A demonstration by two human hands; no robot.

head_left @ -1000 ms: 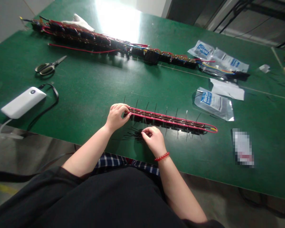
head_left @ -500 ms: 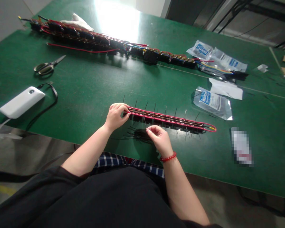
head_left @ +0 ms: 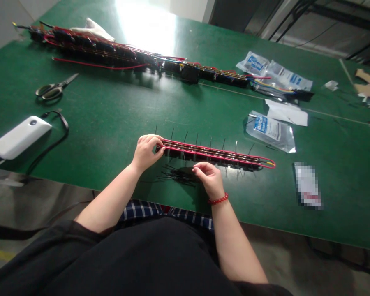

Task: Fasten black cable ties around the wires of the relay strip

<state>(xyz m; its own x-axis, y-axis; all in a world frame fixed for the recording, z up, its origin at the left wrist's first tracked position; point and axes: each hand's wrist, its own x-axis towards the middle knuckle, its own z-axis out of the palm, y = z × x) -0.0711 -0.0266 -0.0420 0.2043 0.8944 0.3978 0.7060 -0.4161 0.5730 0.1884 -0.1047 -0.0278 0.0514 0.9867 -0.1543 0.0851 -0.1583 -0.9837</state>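
My left hand (head_left: 147, 153) pinches the left end of a long narrow wire assembly (head_left: 216, 155) with red wires along its top. Several thin black ties stick up across the assembly, and a yellow mark shows at its looped right end. Just below the assembly, my right hand (head_left: 209, 176) is closed, thumb against fingers; whether something thin is between the fingertips is too small to tell. A pile of loose black ties (head_left: 179, 175) lies on the green table between my hands, left of my right hand.
A longer wire harness (head_left: 135, 57) stretches across the back. Scissors (head_left: 54, 90) and a white device (head_left: 20, 136) with cables lie at the left. Plastic bags (head_left: 273, 130), white paper (head_left: 286, 112) and a blurred packet (head_left: 307, 186) lie at the right.
My right hand has moved slightly away from the tie it was touching on the assembly. My left hand keeps its hold. The whole view has shifted a little.
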